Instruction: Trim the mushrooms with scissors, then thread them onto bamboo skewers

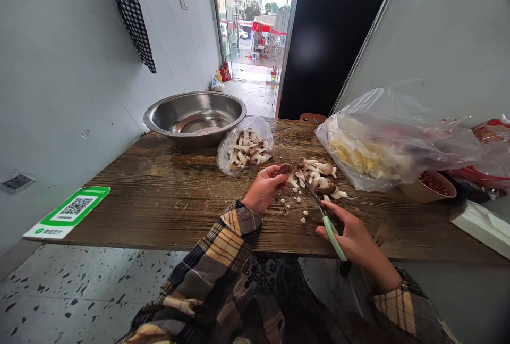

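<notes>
Between the thumb and fingers of my left hand (265, 187) is a brown-capped mushroom (287, 169), held just above the table. My right hand (349, 232) grips a pair of scissors (330, 229) by their pale green handles. Their blades point up and left, close beside the held mushroom and over a loose pile of mushrooms (324, 187). Small white cut stem ends (305, 213) lie scattered on the wood in front of the pile. Behind my left hand sits a clear plastic bag (268, 130) full of similar mushrooms, its mouth facing me.
A wide steel basin (195, 139) stands at the table's back left. On the right lie a plastic bag of yellowish strips (358, 155), a bowl of red contents (434, 185) and a white tissue pack (482, 227). A green QR card (71, 211) rests at the left edge of the wooden table (167, 216).
</notes>
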`<state>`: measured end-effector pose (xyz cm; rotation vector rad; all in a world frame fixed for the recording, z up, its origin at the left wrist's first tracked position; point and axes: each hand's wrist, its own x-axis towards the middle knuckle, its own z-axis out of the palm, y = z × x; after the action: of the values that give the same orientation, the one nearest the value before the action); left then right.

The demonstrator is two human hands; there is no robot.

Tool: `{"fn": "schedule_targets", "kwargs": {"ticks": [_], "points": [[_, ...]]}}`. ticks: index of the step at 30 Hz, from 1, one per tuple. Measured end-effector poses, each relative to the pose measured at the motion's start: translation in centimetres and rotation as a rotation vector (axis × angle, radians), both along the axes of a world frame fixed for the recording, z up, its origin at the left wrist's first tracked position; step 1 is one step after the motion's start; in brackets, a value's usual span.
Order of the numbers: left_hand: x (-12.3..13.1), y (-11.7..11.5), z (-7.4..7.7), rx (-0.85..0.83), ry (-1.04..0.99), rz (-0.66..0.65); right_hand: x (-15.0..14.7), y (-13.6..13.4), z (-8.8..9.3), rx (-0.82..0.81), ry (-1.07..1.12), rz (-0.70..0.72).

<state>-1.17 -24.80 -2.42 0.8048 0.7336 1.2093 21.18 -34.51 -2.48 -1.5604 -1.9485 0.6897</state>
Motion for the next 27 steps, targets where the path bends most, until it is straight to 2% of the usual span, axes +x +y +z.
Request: {"fn": "schedule_targets", "kwargs": {"ticks": [10, 27], "points": [[0.06, -0.22, 0.21, 0.016, -0.003, -0.004, 0.08, -0.24, 0.72, 0.008, -0.018, 0.069], [0.27, -0.15, 0.10, 0.084, 0.015, -0.012, -0.14, 0.43, 0.91, 0.034, -0.051, 0.078]]}}
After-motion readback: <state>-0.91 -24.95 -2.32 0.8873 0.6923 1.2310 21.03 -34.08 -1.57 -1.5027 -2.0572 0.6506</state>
